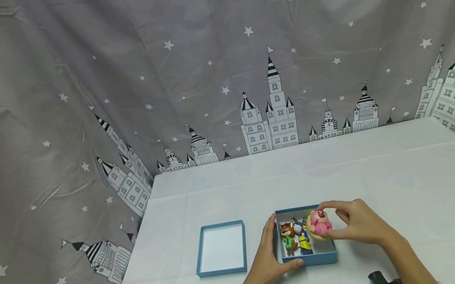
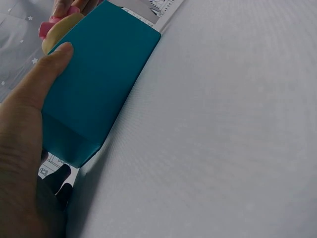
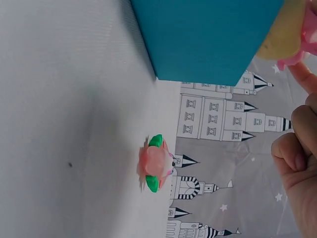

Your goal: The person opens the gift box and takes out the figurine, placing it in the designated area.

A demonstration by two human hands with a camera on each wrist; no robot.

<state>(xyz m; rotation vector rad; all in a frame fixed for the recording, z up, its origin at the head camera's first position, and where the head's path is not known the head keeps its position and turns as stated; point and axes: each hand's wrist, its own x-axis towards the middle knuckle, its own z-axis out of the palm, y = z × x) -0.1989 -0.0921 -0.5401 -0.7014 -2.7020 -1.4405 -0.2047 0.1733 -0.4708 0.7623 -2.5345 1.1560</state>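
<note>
Visibly, hands grip a blue box and pink figurine

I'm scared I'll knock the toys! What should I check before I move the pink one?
1. Pink toy held: ok, right hand pinches it.
2. Blue box steadied: ok, left hand holds it.
3. Blue lid off: ok, it lies apart.
4. Pink toy not touching the figures inside: cannot tell, they overlap in view.
5. Table beside the box free of toys: not ok, a pink-and-green toy is there.
</note>
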